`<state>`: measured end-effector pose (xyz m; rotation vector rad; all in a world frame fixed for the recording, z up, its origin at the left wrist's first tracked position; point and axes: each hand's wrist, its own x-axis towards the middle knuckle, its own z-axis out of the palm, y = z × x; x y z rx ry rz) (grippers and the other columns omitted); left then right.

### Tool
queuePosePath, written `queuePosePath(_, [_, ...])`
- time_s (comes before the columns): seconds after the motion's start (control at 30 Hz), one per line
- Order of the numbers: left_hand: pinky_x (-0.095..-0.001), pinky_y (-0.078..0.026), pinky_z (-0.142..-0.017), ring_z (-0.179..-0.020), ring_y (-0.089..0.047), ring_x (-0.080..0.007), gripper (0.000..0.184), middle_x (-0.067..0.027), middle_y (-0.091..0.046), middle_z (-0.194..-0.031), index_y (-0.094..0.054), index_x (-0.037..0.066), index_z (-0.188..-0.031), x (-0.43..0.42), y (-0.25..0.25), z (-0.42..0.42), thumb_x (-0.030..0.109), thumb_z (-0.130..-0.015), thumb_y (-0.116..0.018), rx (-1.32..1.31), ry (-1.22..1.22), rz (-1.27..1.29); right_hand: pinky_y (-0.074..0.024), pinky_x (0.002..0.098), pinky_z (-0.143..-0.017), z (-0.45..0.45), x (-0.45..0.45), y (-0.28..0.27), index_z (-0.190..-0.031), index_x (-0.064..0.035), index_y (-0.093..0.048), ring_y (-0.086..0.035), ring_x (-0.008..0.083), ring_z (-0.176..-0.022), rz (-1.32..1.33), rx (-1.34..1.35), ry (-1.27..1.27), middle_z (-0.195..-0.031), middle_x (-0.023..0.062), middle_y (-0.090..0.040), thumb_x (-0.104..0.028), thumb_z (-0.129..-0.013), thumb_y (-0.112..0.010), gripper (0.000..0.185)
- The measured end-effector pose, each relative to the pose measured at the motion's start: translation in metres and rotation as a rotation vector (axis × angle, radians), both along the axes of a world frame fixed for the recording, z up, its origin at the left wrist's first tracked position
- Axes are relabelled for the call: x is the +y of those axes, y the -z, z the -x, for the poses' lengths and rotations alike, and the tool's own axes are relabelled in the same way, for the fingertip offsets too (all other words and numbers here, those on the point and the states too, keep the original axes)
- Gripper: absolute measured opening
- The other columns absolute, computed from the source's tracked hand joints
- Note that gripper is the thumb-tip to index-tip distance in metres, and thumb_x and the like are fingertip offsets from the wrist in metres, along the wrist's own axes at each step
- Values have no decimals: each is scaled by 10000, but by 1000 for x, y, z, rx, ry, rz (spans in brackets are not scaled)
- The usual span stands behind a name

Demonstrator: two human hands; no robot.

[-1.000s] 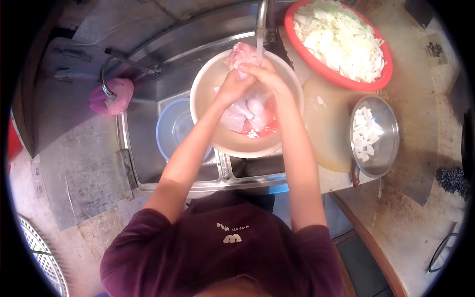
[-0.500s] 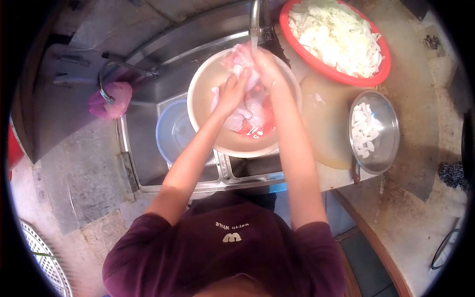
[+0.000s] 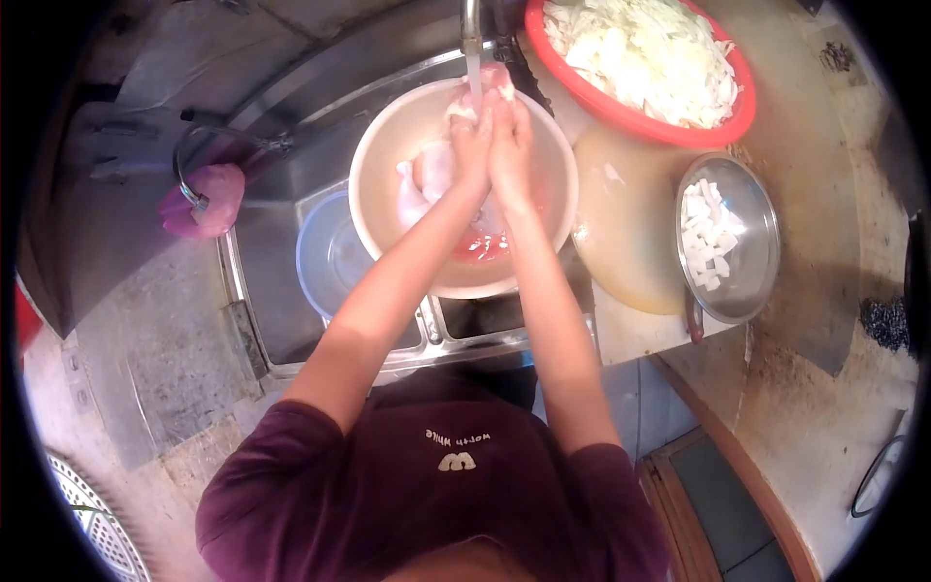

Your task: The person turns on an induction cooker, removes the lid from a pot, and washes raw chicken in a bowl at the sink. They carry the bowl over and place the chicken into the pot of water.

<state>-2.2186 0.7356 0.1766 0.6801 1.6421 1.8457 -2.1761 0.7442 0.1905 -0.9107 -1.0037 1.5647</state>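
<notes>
A piece of raw chicken [image 3: 497,76] is in both hands beneath the stream from the tap [image 3: 471,29], at the far rim of a large cream bowl [image 3: 373,228]. My left hand [image 3: 471,150] closes on its near side. Pressed close beside it, my right hand [image 3: 509,155] grips the same piece; some fingers of both are hidden. Other pale raw chicken pieces [image 3: 417,194] lie below in the bowl, in reddish water. The bowl rests over the steel sink [image 3: 281,310].
Left of the bowl, a blue basin [image 3: 310,257] sits in the sink. To the right are a round cutting board [image 3: 621,257], a red basin [image 3: 635,121] of shredded cabbage and a metal bowl [image 3: 747,281] with white pieces. A knife handle [image 3: 694,320] pokes out under that bowl.
Both hands have come together, with the chicken piece raised toward the tap at the bowl's far rim. My left hand has moved up off the lower pieces. The whole view has shifted slightly.
</notes>
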Motion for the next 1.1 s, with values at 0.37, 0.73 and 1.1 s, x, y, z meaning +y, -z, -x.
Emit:
queuePosePath(0.37, [-358, -502, -693, -810, -576, -217, 189, -108, -579, -882, -520, 5, -990, 24, 4, 30, 130, -849, -507, -753, 258, 101, -450, 252, -706, -34, -3, 14, -1106, -4, -492, -546, 133, -844, 359, 262, -100, -972, 86, -555, -153, -828, -526, 317])
queuePosePath(0.73, [-264, -486, -725, -812, -569, -112, 284, -35, -599, -910, -519, 36, -1090, 26, 7, 51, 198, -857, -509, 13, 646, 568, -446, 279, -693, -133, -11, -10, -1045, 25, -542, -553, 162, -783, 234, -4, 70, -936, 92, -552, -129, -803, -550, 286])
queuePosePath(1.1, [-363, -410, -849, -979, -543, -305, 445, -158, -582, -1030, -551, 73, -1084, -15, 56, 37, 372, -754, -545, 980, 892, 811, -370, 455, -787, -189, -62, 11, -1117, -77, -518, -440, 331, -968, -659, -1446, 102, -1128, 183, -457, -174, -694, -628, 448])
